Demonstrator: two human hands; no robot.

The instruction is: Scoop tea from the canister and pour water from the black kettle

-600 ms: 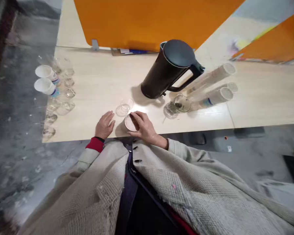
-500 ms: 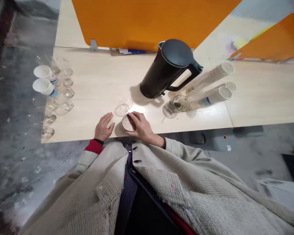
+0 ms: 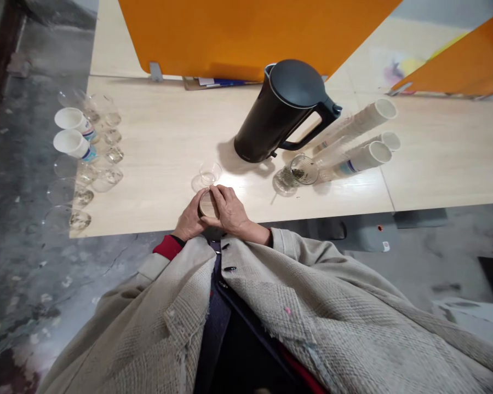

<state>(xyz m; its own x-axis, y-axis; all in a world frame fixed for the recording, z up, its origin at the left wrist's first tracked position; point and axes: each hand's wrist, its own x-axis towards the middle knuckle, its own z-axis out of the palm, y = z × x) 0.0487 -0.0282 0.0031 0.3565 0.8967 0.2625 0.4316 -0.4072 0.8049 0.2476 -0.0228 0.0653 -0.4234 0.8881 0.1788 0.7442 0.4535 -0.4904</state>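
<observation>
Both my hands meet at the near edge of the pale wooden table [image 3: 164,137], wrapped round a small paper cup [image 3: 207,204] whose round mouth faces up. My left hand [image 3: 189,220] cups it from the left. From the right, my right hand [image 3: 232,210] grips its rim with curled fingers. Just beyond the cup stands a small clear glass cup [image 3: 208,173]. A black electric kettle [image 3: 280,112] stands further back, to the right.
Two paper cups [image 3: 72,131] and several clear glass cups [image 3: 102,148] line the table's left edge. Stacks of paper cups [image 3: 361,139] lie on their sides right of the kettle, beside a glass holding tea leaves [image 3: 302,171]. An orange divider [image 3: 246,33] closes the back.
My left hand, which lay flat on the table, has closed onto the paper cup beside my right hand. The cup has shifted slightly left and nearer to me.
</observation>
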